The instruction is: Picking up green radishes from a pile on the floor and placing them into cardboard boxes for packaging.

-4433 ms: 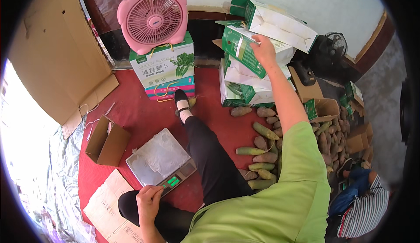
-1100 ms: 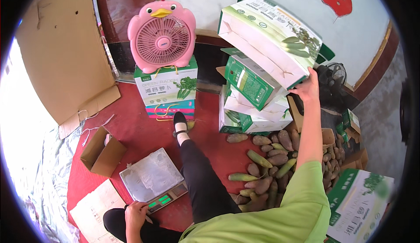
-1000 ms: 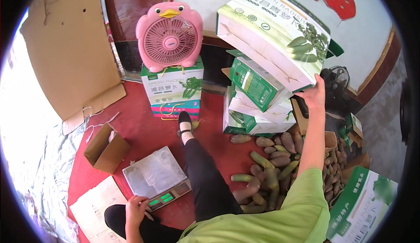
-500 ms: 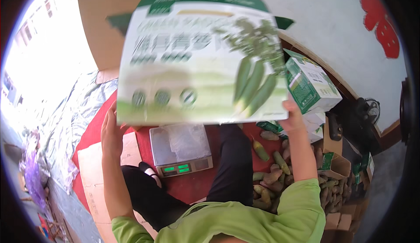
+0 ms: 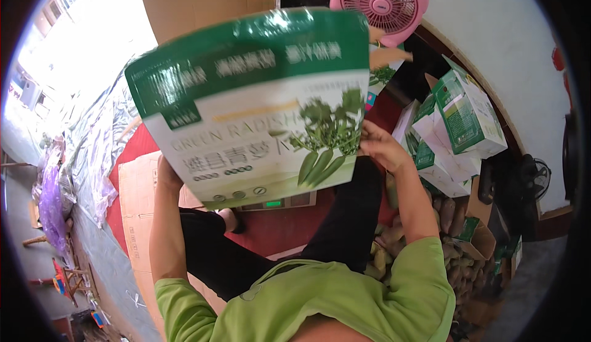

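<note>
I hold a large green-and-white carton [image 5: 246, 126], printed with green radishes and leaves, raised in front of me. Its green top band tilts toward me. My left hand [image 5: 168, 173] grips the lower left side, its fingers mostly hidden by the carton. At the right side, my right hand [image 5: 383, 147] is closed on the edge with bent fingers. Below the carton a weighing scale [image 5: 305, 199] shows only its front edge and a lit green display; the rest of it is covered.
Several radishes [image 5: 452, 268] lie heaped at my right, beside an open brown box [image 5: 477, 238]. More green-and-white cartons [image 5: 471, 117] are stacked at the right wall. A pink fan [image 5: 381, 6] stands behind. Flattened cardboard [image 5: 136, 203] lies on the red mat at left.
The carton has come lower and tipped, so its green top band now faces me more. Both hands moved with it, and it covers most of the scale. The pink fan has come into fuller view.
</note>
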The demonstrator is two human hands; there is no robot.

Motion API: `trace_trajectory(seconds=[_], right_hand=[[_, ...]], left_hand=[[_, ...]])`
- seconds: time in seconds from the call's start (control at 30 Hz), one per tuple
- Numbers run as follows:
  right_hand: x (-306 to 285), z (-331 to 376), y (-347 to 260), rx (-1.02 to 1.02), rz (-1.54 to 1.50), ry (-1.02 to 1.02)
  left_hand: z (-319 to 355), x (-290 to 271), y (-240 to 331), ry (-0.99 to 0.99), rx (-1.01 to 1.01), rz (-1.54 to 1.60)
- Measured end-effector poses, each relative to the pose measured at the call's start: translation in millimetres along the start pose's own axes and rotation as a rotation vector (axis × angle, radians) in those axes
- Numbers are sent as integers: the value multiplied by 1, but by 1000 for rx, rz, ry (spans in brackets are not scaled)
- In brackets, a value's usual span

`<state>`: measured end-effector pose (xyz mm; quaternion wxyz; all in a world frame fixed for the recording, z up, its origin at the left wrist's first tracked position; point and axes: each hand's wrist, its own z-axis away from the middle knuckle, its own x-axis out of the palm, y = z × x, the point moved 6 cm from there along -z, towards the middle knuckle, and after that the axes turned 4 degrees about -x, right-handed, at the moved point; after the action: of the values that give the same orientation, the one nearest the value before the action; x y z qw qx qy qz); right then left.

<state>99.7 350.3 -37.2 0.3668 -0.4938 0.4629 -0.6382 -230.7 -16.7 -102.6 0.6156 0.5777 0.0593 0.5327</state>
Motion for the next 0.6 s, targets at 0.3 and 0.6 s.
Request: trace_trajectory(seconds=[0.3,0.6], right_hand=[[-29,-2,96,210,97,324],[-17,0,118,251,39,393]], left_hand=[[-17,-29,-42,98,12,-68],[-28,-30,-54,210,-39,-157]])
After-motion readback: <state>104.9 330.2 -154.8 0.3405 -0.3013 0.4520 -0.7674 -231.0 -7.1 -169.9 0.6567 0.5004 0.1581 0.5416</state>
